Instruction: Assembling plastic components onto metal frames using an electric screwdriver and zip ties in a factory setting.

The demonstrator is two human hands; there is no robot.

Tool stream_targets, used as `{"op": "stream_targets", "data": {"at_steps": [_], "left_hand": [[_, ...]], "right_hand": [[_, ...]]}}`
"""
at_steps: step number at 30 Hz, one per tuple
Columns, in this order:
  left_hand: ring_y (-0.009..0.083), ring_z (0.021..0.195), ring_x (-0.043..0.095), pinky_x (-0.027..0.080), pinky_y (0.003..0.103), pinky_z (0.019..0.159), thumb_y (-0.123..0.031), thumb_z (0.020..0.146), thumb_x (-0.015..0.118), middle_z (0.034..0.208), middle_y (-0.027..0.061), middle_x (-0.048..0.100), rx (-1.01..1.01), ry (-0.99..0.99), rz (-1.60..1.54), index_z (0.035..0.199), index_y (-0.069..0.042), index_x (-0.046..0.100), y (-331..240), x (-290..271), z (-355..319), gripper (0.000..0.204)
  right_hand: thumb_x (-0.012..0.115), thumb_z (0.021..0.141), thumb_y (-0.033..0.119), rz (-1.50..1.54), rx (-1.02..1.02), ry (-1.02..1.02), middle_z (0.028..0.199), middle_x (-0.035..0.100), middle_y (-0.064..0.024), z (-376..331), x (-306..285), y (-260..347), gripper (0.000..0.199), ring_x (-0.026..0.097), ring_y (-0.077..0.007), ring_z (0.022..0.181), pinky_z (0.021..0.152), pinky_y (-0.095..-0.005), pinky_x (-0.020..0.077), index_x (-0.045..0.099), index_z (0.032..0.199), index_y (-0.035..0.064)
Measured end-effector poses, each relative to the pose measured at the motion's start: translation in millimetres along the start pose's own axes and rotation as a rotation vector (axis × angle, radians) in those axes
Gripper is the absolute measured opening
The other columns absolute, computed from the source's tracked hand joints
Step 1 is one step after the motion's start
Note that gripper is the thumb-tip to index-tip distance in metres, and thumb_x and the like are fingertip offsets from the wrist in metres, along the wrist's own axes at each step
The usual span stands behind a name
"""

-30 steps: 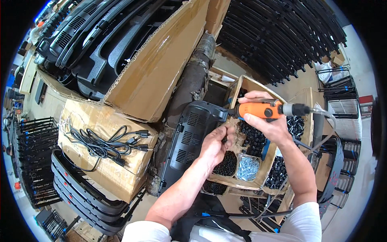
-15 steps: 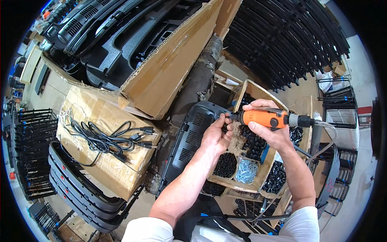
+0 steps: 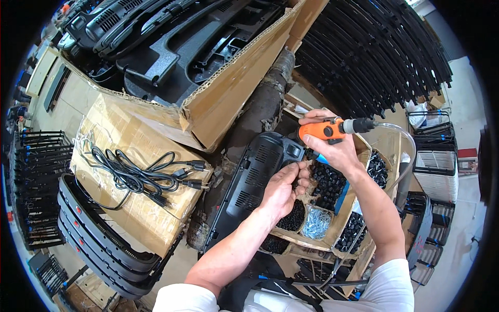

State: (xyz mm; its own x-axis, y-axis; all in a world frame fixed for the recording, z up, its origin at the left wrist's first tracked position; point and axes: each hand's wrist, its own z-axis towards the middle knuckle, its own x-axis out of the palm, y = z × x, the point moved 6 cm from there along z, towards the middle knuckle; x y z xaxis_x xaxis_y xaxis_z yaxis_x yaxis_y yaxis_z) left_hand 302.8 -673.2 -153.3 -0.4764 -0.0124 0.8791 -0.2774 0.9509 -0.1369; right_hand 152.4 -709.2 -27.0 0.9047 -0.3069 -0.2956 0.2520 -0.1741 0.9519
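An orange power screwdriver (image 3: 326, 129) is gripped in the right hand (image 3: 332, 148), fingers wrapped closed round its body. The tool is held roughly level, just above the upper right corner of a black plastic housing (image 3: 257, 179). Its grey rear end (image 3: 358, 125) points to the right, and a clear hose (image 3: 403, 143) is attached there, curving downward. The tip is hidden behind the housing edge and the hand.

The housing is long, dark and matt, with slotted vent grilles along its face and a raised rectangular block near the top end. It lies tilted, between a cardboard box (image 3: 140, 177) on the left and a compartmented cardboard tray (image 3: 332, 229) on the right.

The left hand (image 3: 283, 190) is curled against the housing's right edge, fingertips pinched together; whether a small part is held cannot be told.

Black cables (image 3: 138, 174) lie on the box. The tray holds black fasteners (image 3: 327, 182) and silver screws (image 3: 316, 223).
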Motion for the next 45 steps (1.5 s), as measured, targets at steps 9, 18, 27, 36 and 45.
{"op": "stream_targets", "data": {"at_steps": [9,18,27,36,45], "left_hand": [[0.0136,0.092,0.066,0.055,0.028,0.079,-0.024,0.112,0.059,0.107,0.0027,0.069,0.013,0.085,0.021,0.133,-0.002,0.066,-4.9,-27.1,-10.5,0.032],[0.0142,0.086,0.067,0.058,0.027,0.077,-0.021,0.111,0.061,0.104,0.0055,0.070,0.108,-0.132,-0.062,0.134,0.001,0.065,-15.0,-22.7,-18.2,0.032],[0.0146,0.079,0.062,0.052,0.027,0.070,-0.030,0.110,0.063,0.096,0.0034,0.069,0.033,-0.219,-0.043,0.120,-0.003,0.069,-19.3,-31.2,-12.1,0.029],[0.0089,0.075,0.060,0.049,0.021,0.062,-0.032,0.110,0.064,0.087,-0.0031,0.065,0.101,-0.291,-0.439,0.117,-0.008,0.068,-36.0,-28.5,-9.6,0.025],[0.0102,0.074,0.058,0.047,0.023,0.060,-0.033,0.111,0.061,0.088,-0.0029,0.061,0.040,-0.180,-0.474,0.121,-0.009,0.064,-42.8,-32.1,-12.1,0.027]], "right_hand": [[0.086,0.088,0.018,-0.178,-0.046,0.077,0.124,0.074,-0.0100,13.1,16.6,0.1,0.040,0.069,-0.0195,0.116,0.105,-0.0374,0.0547,0.070,0.121,0.0029],[0.085,0.085,0.014,-0.153,-0.072,0.036,0.117,0.075,-0.0065,11.0,15.3,-0.3,0.035,0.069,-0.0158,0.107,0.099,-0.0339,0.0562,0.072,0.117,0.0033],[0.086,0.086,0.016,-0.126,-0.030,0.038,0.125,0.074,-0.0135,10.6,16.4,0.4,0.046,0.069,-0.0207,0.117,0.106,-0.0381,0.0544,0.067,0.125,0.0011],[0.081,0.091,0.009,0.053,-0.023,0.102,0.129,0.073,-0.0163,-41.2,26.6,37.7,0.053,0.069,-0.0235,0.121,0.109,-0.0413,0.0538,0.057,0.138,0.0030],[0.081,0.092,0.009,0.013,-0.103,0.159,0.131,0.071,-0.0155,-40.5,43.4,41.3,0.052,0.068,-0.0229,0.122,0.109,-0.0411,0.0531,0.057,0.137,0.0017]]}}
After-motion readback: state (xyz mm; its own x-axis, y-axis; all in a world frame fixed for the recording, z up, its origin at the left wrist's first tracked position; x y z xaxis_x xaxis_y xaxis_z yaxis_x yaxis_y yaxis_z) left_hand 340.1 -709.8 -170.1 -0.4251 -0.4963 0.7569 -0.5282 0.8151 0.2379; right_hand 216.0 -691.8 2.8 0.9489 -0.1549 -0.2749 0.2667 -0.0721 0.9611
